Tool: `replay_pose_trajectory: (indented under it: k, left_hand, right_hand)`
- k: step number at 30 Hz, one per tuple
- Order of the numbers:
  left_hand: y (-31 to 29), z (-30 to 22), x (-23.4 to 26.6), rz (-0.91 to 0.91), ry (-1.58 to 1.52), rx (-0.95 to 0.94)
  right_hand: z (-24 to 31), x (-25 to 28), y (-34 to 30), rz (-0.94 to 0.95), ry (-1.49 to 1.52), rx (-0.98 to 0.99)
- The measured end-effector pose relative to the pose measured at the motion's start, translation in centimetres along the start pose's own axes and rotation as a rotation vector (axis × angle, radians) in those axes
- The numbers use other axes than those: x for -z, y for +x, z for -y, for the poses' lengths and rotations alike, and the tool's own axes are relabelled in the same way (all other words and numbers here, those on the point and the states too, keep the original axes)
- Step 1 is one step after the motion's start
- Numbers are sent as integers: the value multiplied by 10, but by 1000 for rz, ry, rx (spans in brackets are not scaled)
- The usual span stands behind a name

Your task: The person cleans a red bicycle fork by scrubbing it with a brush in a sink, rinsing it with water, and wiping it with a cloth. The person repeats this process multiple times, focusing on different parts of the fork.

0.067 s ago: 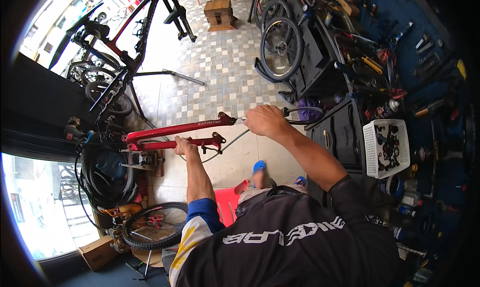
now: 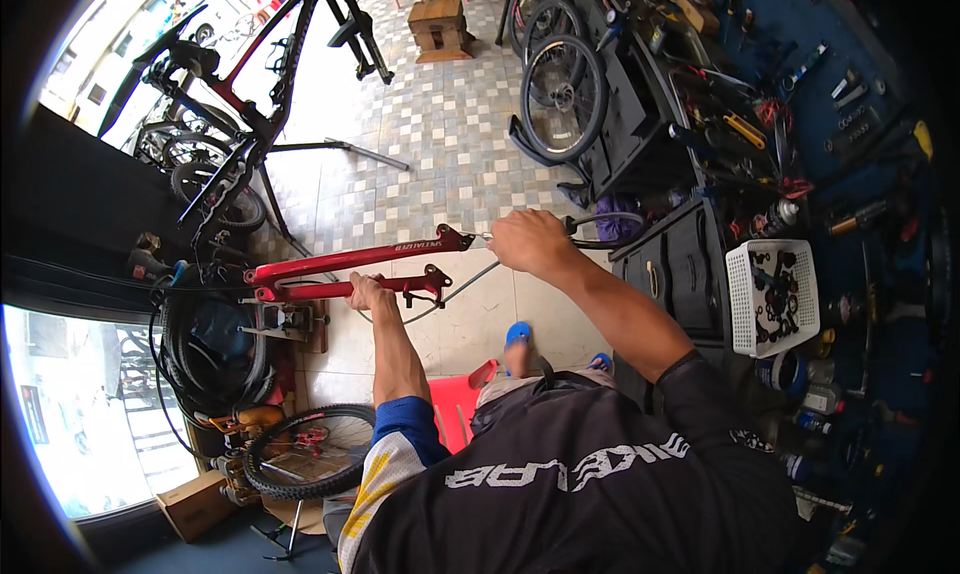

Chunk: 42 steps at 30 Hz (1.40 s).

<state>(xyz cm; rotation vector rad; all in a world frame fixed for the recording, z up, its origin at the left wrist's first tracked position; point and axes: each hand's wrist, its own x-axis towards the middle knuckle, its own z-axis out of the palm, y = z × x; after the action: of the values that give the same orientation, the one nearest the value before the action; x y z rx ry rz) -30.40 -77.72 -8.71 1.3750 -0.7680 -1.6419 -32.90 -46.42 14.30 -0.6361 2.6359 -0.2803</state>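
A red bicycle swingarm (image 2: 370,257) with two long arms is held level in front of me. My left hand (image 2: 368,291) is closed around its nearer arm, and dark mounts show at the right-hand ends. To the right, my right hand (image 2: 530,241) is closed on what looks like an air blow gun. Its thin metal nozzle (image 2: 482,236) points at the dark end of the farther arm; whether they touch I cannot tell. A dark fitting and a grey hose (image 2: 608,217) come out behind that hand, whose fist hides most of the tool.
A bicycle frame (image 2: 262,124) hangs on a stand at the far left. Wheels (image 2: 563,99) lean by a dark cabinet at the far right. A white basket (image 2: 740,304) of small black parts sits beside the tool wall. A red plastic stool (image 2: 452,406) and a loose wheel (image 2: 310,452) are near me.
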Motion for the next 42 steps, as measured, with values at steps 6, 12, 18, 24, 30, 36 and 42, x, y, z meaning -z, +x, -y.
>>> replay_pose_trajectory:
  k: [6,12,18,24,30,36,42]
  left_hand:
    - [5,8,-6,42,-33,-13]
    - [4,9,-6,-8,-16,-3]
    - [1,12,-8,9,-23,10]
    - [1,5,2,82,-50,100]
    - [-37,-26,-1,624,-298,435]
    - [-84,-57,-22,610,-325,451]
    - [-88,-63,-29,511,-298,528]
  right_hand:
    - [6,0,18,1,-17,19]
    - [5,2,24,-22,-13,26]
    - [3,2,32,-26,-30,3]
    - [-3,9,19,-43,34,-37]
    - [-31,13,-25,62,176,-182]
    - [-49,-29,-26,-88,245,-170]
    - [-37,-27,-19,-214,235,-120]
